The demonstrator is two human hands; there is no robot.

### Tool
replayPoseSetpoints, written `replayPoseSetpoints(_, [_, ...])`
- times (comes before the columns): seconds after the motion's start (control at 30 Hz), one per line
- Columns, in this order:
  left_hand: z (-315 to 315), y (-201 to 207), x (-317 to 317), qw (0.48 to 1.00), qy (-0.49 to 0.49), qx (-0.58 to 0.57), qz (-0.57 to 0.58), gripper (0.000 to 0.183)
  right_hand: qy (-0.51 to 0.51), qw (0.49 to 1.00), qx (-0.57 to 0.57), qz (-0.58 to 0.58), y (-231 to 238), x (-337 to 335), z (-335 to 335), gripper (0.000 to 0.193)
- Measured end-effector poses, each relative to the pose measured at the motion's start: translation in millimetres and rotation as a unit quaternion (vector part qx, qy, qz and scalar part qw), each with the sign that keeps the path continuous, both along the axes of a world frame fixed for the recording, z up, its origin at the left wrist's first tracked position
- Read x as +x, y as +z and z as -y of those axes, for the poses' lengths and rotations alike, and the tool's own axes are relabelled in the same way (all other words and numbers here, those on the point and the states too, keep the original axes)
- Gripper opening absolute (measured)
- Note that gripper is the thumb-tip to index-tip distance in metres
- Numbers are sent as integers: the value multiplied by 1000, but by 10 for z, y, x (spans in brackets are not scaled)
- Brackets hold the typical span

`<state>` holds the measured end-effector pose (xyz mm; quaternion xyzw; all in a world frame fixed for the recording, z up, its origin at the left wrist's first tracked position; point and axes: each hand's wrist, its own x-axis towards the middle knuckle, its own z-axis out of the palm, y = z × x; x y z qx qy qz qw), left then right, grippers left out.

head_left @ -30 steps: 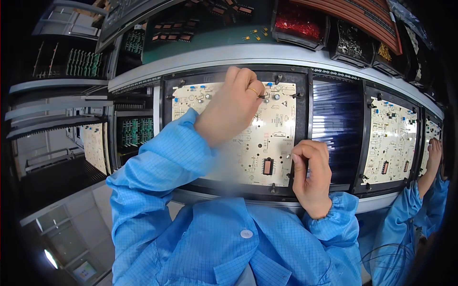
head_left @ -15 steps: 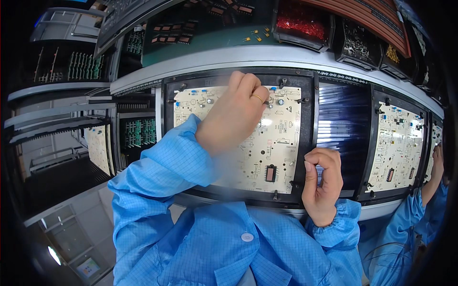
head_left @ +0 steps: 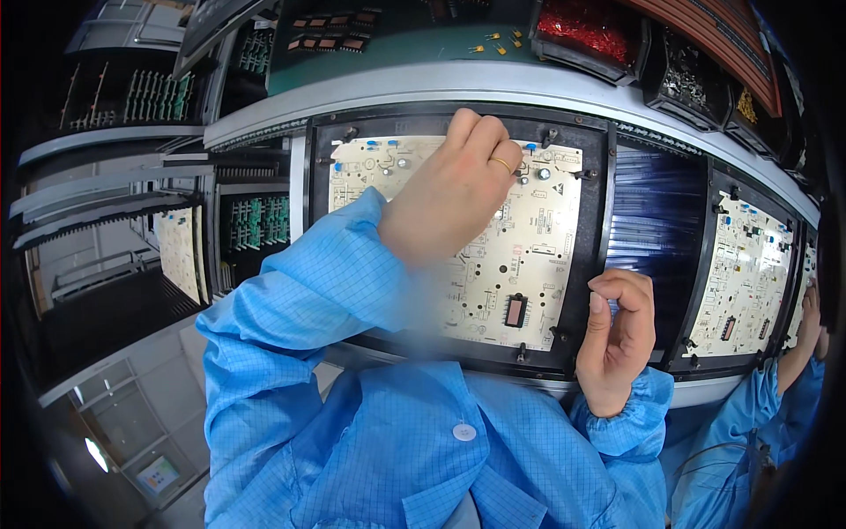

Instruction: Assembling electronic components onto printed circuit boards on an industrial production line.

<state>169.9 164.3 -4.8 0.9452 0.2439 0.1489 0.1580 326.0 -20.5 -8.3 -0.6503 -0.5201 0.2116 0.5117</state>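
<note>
A cream circuit board [head_left: 480, 322] lies in a black frame [head_left: 595, 220] in front of me. My left hand [head_left: 449, 189] reaches over its upper part, fingers bent and pressed together near the far edge. The fingertips are hidden behind the knuckles, so whatever they pinch cannot be seen. Close to them stand a blue capacitor [head_left: 531, 147] and a round silver capacitor [head_left: 544, 175]. A black chip with a copper-coloured label [head_left: 516, 310] sits lower right on the board. Beside the frame's right edge is my right hand [head_left: 619, 339], fingers curled towards the thumb; its contents are hidden.
Beyond the rail [head_left: 352, 99], a green surface [head_left: 397, 62] carries several chips and yellow parts. Bins of red parts [head_left: 586, 35] and metal parts [head_left: 692, 79] stand far right. Another framed board [head_left: 745, 273] is to the right, with a co-worker's arm [head_left: 797, 348]. Racks of boards [head_left: 256, 225] are left.
The whole view has shifted, so the board and both hands appear further right and slightly higher. Against the board, both hands stay nearly where they were.
</note>
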Motion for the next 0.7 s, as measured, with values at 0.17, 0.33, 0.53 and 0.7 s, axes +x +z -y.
replayPoseSetpoints(0.17, [-13,-22,-17,1000,-22,6,-6,23,31,999,-19,2,-20,25,38,10])
replayPoseSetpoints(0.33, [-34,29,-18,999,-33,10,-21,22,31,999,-14,-6,-27,27,43,9])
replayPoseSetpoints(0.53, [-96,0,-25,999,-45,-28,-4,16,23,999,-13,-25,-20,33,36,9])
replayPoseSetpoints(0.7, [-67,6,-9,999,-22,-47,15,13,16,999,-10,-28,-1,51,51,8])
